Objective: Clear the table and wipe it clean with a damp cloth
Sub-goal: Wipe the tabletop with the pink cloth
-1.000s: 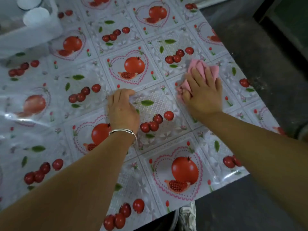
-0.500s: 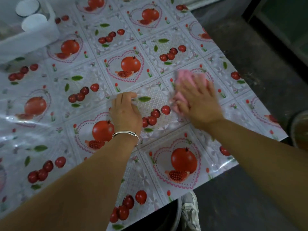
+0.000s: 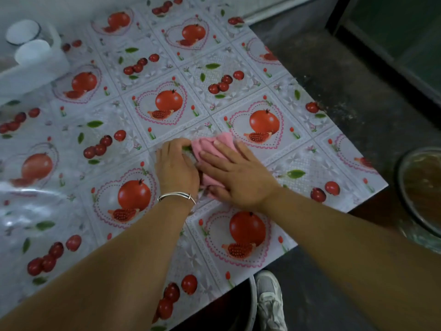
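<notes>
Pressing the pink cloth flat

I see my right hand laid palm-down, fingers straight, on the pink cloth mid-tabletop. My left hand rests just beside it, fingers curled under against the tabletop, its grip holding nothing I can see.

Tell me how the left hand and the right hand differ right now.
The right hand lies flat with straight fingers pressing the pink cloth; the left hand has its fingers bent down onto the tablecloth at the cloth's edge. The left wrist wears a silver bangle; the right wrist is bare. Both rest on the table, side by side.
</notes>
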`<action>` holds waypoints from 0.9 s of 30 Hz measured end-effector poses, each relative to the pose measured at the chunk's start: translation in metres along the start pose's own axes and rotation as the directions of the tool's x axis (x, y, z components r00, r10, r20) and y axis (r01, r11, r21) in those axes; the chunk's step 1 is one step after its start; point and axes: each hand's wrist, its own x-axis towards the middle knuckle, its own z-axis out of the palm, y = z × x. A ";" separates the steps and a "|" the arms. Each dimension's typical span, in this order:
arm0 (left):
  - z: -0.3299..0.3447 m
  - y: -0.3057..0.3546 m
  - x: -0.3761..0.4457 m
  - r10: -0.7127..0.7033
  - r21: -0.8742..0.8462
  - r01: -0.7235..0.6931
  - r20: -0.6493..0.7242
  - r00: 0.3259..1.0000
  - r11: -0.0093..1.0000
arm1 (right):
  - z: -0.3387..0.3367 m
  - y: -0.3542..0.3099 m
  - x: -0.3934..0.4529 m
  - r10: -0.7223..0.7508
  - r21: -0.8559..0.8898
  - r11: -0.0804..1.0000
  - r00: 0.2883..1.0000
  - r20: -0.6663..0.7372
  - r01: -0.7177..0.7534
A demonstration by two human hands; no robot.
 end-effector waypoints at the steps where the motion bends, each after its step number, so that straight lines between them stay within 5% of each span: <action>1: 0.000 0.000 -0.001 0.005 0.004 -0.005 0.012 1.000 1.000 | -0.003 0.014 -0.008 0.034 -0.014 0.999 0.999 0.004 -0.034; 7: 0.002 0.004 -0.007 -0.012 0.001 0.012 0.035 0.999 1.000 | -0.016 0.050 -0.035 0.596 0.024 0.803 0.803 -0.013 -0.596; 9: 0.003 0.005 -0.009 -0.019 -0.014 0.020 0.033 0.999 1.000 | -0.015 0.022 -0.028 0.597 -0.002 0.802 0.802 -0.006 -0.597; 12: 0.003 0.007 -0.012 -0.010 -0.030 0.010 0.030 1.000 0.999 | -0.002 -0.017 -0.027 0.347 -0.025 0.938 0.938 0.003 -0.347; 16: 0.006 0.013 -0.018 0.008 -0.033 -0.007 0.050 0.999 0.999 | -0.005 -0.004 -0.037 0.097 -0.016 0.995 0.995 -0.005 -0.097; 19: 0.009 0.016 -0.023 0.017 -0.036 -0.014 0.071 0.997 0.999 | -0.010 0.036 -0.059 0.289 -0.032 0.957 0.957 0.003 -0.288; 24: 0.011 0.017 -0.026 0.021 -0.040 -0.018 0.085 0.996 0.999 | -0.018 0.052 -0.067 0.690 0.034 0.723 0.723 0.002 -0.690; 27: 0.011 0.019 -0.027 0.034 -0.041 -0.031 0.077 0.996 0.999 | -0.012 0.004 -0.052 0.599 -0.025 0.800 0.801 -0.012 -0.599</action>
